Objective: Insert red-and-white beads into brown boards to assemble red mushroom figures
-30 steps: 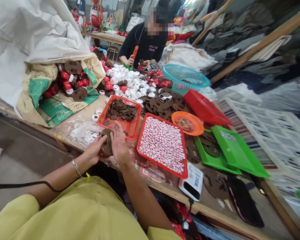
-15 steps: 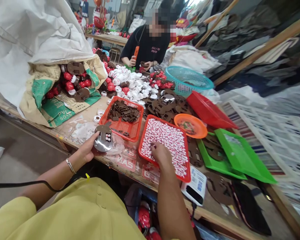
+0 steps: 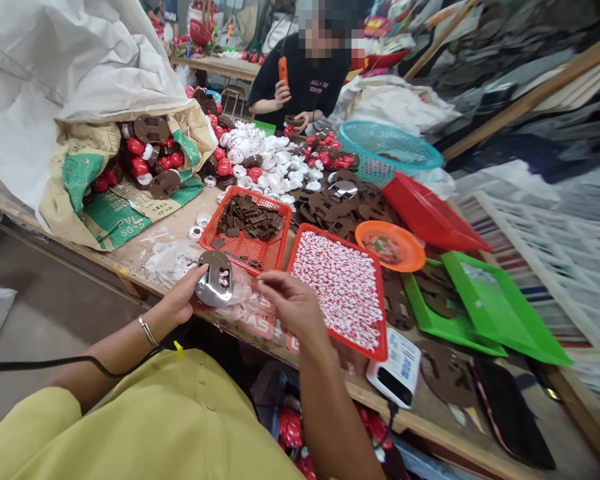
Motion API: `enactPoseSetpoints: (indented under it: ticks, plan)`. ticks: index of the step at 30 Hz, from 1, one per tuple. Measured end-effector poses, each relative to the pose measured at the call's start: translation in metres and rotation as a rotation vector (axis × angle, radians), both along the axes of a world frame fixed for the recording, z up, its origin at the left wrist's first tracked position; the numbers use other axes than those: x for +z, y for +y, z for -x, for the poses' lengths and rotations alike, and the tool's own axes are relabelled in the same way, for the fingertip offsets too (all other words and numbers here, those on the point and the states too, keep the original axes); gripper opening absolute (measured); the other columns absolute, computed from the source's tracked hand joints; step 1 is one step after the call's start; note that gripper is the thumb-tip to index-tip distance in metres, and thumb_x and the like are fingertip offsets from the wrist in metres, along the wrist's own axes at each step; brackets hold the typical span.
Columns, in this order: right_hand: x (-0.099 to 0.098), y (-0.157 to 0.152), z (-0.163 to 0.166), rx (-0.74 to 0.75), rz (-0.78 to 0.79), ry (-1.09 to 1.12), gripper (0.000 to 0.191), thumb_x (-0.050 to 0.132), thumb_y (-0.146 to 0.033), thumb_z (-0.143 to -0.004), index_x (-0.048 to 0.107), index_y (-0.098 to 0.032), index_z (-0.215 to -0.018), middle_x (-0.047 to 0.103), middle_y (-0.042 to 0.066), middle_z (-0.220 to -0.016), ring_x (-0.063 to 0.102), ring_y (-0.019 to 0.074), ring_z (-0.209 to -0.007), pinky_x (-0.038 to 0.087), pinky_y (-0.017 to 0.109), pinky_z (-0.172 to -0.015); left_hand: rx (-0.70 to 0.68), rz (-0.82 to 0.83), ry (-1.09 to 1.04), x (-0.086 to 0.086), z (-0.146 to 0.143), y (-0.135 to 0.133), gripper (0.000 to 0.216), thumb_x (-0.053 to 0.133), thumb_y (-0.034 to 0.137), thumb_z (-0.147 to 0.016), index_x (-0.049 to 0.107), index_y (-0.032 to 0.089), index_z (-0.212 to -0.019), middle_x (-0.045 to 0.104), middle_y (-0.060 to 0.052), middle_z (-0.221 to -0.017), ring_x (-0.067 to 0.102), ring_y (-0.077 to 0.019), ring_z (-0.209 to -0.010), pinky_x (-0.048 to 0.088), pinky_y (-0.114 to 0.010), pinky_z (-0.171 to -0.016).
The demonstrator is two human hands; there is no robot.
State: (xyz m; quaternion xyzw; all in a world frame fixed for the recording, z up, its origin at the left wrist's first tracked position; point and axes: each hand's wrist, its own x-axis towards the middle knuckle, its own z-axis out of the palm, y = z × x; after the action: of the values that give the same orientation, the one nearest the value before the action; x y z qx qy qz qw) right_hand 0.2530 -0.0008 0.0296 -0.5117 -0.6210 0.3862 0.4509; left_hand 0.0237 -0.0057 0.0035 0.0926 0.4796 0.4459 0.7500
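Observation:
My left hand (image 3: 184, 293) grips a round brown plastic disc (image 3: 215, 280) near the table's front edge. The disc has a slot holding small white and red pieces, and its lower part shines. Between the disc and the tray of beads hovers my right hand (image 3: 291, 300), its fingertips pinched together; anything between them is too small to make out. A red tray (image 3: 383, 313) full of small white and red bead-like pieces lies right of that hand. Behind the disc stands a red mesh basket (image 3: 280, 257) with dark brown flat pieces (image 3: 253, 220).
A sack (image 3: 95, 213) of red and brown parts lies at left. White caps (image 3: 275, 163) and brown discs (image 3: 340, 203) are heaped behind the trays. An orange plate (image 3: 415, 257), green trays (image 3: 505, 307), a white device (image 3: 397, 363) and a phone (image 3: 513, 413) sit at right. A co-worker (image 3: 305, 80) works opposite.
My right hand has left the bead tray and moved left toward the disc. My left hand still holds the disc. The view has shifted slightly.

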Motion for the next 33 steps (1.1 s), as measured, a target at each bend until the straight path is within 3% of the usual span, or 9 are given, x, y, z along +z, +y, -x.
enactPoseSetpoints:
  ticks: [3, 5, 13, 17, 21, 25, 28, 31, 33]
  plan:
    - [0.002, -0.010, 0.048, 0.118, -0.005, 0.021, 0.018, 0.072, -0.032, -0.075, 0.075, -0.024, -0.092, 0.074, 0.003, -0.090, 0.066, 0.0203, -0.081, 0.054, 0.036, -0.081, -0.025, -0.025, -0.001, 0.000, -0.004, -0.001, 0.035, 0.069, 0.042, -0.081, 0.063, 0.020, -0.107, 0.069, -0.006, -0.088, 0.065, -0.0188, -0.067, 0.056, -0.036, -0.064]
    - [0.000, -0.010, 0.059, 0.138, -0.025, -0.016, 0.018, 0.071, -0.030, -0.076, 0.076, -0.025, -0.093, 0.074, 0.003, -0.094, 0.066, 0.0212, -0.085, 0.053, 0.038, -0.085, -0.033, -0.020, -0.011, 0.000, -0.003, -0.001, 0.035, 0.069, 0.042, -0.082, 0.064, 0.019, -0.107, 0.069, -0.006, -0.086, 0.065, -0.0182, -0.066, 0.056, -0.035, -0.064]
    - [0.003, 0.007, 0.045, 0.066, -0.182, -0.148, 0.020, 0.060, -0.035, -0.088, 0.076, -0.028, -0.096, 0.070, 0.006, -0.102, 0.062, 0.0240, -0.100, 0.047, 0.045, -0.098, -0.008, -0.018, 0.016, -0.002, 0.007, 0.000, 0.039, 0.069, 0.045, -0.081, 0.062, 0.020, -0.110, 0.069, -0.006, -0.086, 0.066, -0.0193, -0.068, 0.056, -0.035, -0.064]
    - [-0.007, 0.001, 0.063, 0.150, -0.197, -0.165, 0.021, 0.066, -0.041, -0.084, 0.076, -0.030, -0.099, 0.064, 0.006, -0.123, 0.053, 0.0274, -0.120, 0.034, 0.052, -0.111, 0.012, -0.028, -0.001, 0.001, 0.006, 0.000, 0.033, 0.068, 0.043, -0.082, 0.063, 0.020, -0.106, 0.069, -0.004, -0.087, 0.065, -0.0181, -0.067, 0.056, -0.036, -0.065]
    - [-0.007, 0.003, 0.059, 0.130, -0.169, -0.065, 0.028, 0.069, -0.042, -0.082, 0.074, -0.030, -0.107, 0.060, 0.007, -0.129, 0.053, 0.0262, -0.122, 0.035, 0.049, -0.113, 0.031, 0.008, 0.021, 0.008, 0.016, 0.001, 0.031, 0.065, 0.043, -0.084, 0.063, 0.019, -0.105, 0.069, -0.005, -0.085, 0.065, -0.0194, -0.065, 0.056, -0.038, -0.063]
    - [0.009, 0.044, 0.012, -0.078, -0.187, -0.162, 0.022, 0.065, -0.034, -0.083, 0.075, -0.029, -0.103, 0.068, 0.004, -0.114, 0.060, 0.0246, -0.111, 0.041, 0.047, -0.108, 0.094, 0.041, 0.013, 0.012, 0.037, 0.004, 0.026, 0.063, 0.037, -0.086, 0.062, 0.020, -0.106, 0.069, -0.004, -0.082, 0.066, -0.0208, -0.068, 0.057, -0.042, -0.067]
    - [0.011, 0.088, -0.018, -0.120, -0.035, -0.447, 0.019, 0.063, -0.019, -0.078, 0.077, -0.024, -0.091, 0.073, 0.004, -0.100, 0.066, 0.0250, -0.096, 0.048, 0.046, -0.099, 0.110, 0.015, -0.046, 0.014, 0.049, 0.004, 0.026, 0.058, 0.036, -0.089, 0.063, 0.020, -0.109, 0.070, -0.006, -0.086, 0.067, -0.0225, -0.073, 0.058, -0.044, -0.069]
    - [-0.002, 0.128, -0.013, -0.055, 0.109, -0.612, 0.019, 0.063, -0.010, -0.071, 0.077, -0.021, -0.079, 0.075, 0.005, -0.087, 0.068, 0.0260, -0.087, 0.051, 0.043, -0.091, 0.077, -0.009, -0.114, 0.012, 0.051, 0.004, 0.034, 0.052, 0.043, -0.092, 0.063, 0.020, -0.113, 0.070, -0.009, -0.093, 0.068, -0.0249, -0.076, 0.057, -0.043, -0.067]
    - [-0.016, 0.150, 0.007, -0.014, 0.113, -0.631, 0.020, 0.062, -0.009, -0.071, 0.077, -0.020, -0.079, 0.076, 0.005, -0.087, 0.068, 0.0266, -0.090, 0.051, 0.040, -0.091, 0.045, -0.003, -0.127, 0.010, 0.048, 0.005, 0.038, 0.050, 0.047, -0.091, 0.063, 0.019, -0.114, 0.070, -0.011, -0.095, 0.068, -0.0261, -0.077, 0.057, -0.043, -0.064]
